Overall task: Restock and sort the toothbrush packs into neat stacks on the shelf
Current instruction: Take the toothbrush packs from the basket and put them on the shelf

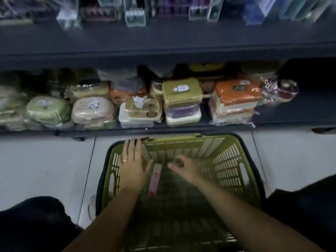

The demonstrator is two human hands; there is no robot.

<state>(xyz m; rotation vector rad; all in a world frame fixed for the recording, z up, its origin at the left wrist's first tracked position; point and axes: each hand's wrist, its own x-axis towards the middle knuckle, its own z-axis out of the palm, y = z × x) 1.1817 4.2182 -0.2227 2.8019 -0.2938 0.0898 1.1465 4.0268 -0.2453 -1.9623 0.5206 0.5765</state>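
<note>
A green plastic basket [234,160] stands on the floor below the shelves. One pink toothbrush pack [155,179] lies on its bottom, near the left wall. My left hand [131,164] is flat with straight fingers, resting over the basket's left rim just left of the pack. My right hand [183,165] hovers inside the basket, right of the pack, with fingers loosely curled and nothing in them. Blurred packs stand on the top shelf [163,35].
The lower shelf [272,113] holds several wrapped lidded plastic boxes [181,91] in green, beige and orange. Light floor tiles [45,164] lie on both sides of the basket. My dark-clothed knees [32,220] flank it at the bottom corners.
</note>
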